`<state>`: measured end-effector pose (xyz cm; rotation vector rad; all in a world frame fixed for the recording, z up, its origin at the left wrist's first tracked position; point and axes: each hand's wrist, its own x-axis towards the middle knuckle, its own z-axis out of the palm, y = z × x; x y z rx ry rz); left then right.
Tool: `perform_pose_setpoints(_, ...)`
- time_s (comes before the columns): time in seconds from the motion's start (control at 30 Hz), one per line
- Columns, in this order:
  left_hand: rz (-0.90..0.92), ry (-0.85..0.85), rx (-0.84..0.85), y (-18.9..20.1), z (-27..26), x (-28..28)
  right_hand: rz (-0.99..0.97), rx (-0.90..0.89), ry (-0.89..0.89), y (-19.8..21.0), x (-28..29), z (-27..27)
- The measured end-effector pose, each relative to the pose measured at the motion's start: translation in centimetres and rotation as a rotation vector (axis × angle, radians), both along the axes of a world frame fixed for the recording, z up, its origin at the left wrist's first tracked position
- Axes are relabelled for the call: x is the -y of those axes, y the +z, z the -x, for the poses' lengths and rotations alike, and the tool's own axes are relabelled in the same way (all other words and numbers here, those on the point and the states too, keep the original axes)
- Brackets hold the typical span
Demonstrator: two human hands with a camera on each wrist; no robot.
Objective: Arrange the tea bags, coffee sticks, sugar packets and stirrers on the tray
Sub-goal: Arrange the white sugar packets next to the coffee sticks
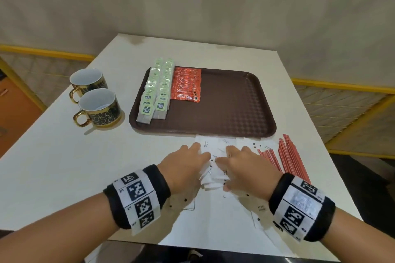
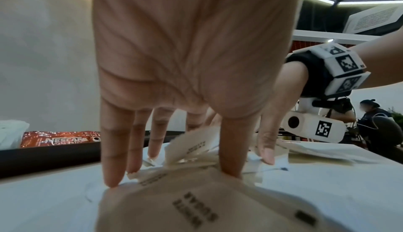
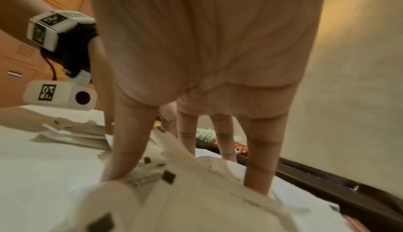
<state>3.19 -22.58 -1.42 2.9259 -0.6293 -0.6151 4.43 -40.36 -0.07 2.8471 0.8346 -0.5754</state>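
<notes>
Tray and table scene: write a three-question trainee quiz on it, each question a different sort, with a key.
1. True or false: the coffee sticks lie on the tray, right of the tea bags.
2. Multiple choice: where are the stirrers? A) on the tray B) on the table, off the tray's near right corner C) in a cup
3. Fill in: the left hand and the right hand both rest their fingers on the pile of ____.

Key: 1 true. 2 B. 3 sugar packets; they lie on the table, in front of the tray.
</notes>
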Motion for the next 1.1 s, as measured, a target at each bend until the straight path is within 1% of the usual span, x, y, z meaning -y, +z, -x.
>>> perform_pose_setpoints(0.13, -0.007, -0.006, 0.028, 0.3, -0.5, -0.8, -0.013, 0.103, 0.063, 0.3, -0.4, -0.1)
perform_pose_setpoints(0.3, 0.001, -0.024, 0.072, 0.8, -0.9, -1.9, -0.087, 0.134, 0.063, 1.0, -0.7, -0.9)
perform_pose_setpoints(0.43, 0.084, 0.02, 0.076, 1.8, -1.3, -2.7, -0.228, 0.13, 0.018, 2.1, -0.5, -2.3)
perform_pose_setpoints(0.57, 0.253, 0.097, 0.082, 2.3, -1.4, -3.2, -0.343, 0.122, -0.029, 3.1, -1.0, -3.2)
perform_pose_setpoints(0.67, 0.351, 0.185, 0.036, 2.8, -1.7, -3.6, -0.456, 0.08, -0.106, 3.2, -1.4, -3.5)
perform_pose_setpoints(0.73, 0.452, 0.269, 0.022, 2.9, -1.9, -4.2, -0.59, 0.04, -0.185, 3.2, -1.5, -4.0)
perform_pose_setpoints(0.87, 0.693, 0.456, -0.013, 3.0, -2.4, -5.7, -0.868, -0.11, -0.43, 3.6, -1.4, -5.0)
perform_pose_setpoints(0.97, 0.838, 0.518, -0.096, 3.4, -2.4, -6.5, -1.023, -0.205, -0.585, 3.8, -1.3, -5.3)
perform_pose_setpoints(1.03, 0.884, 0.551, -0.142, 3.6, -2.2, -6.7, -1.084, -0.243, -0.638, 3.8, -1.4, -5.4)
perform_pose_setpoints(1.1, 0.896, 0.58, -0.153, 3.8, -2.2, -6.9, -1.126, -0.273, -0.666, 3.9, -1.6, -5.3)
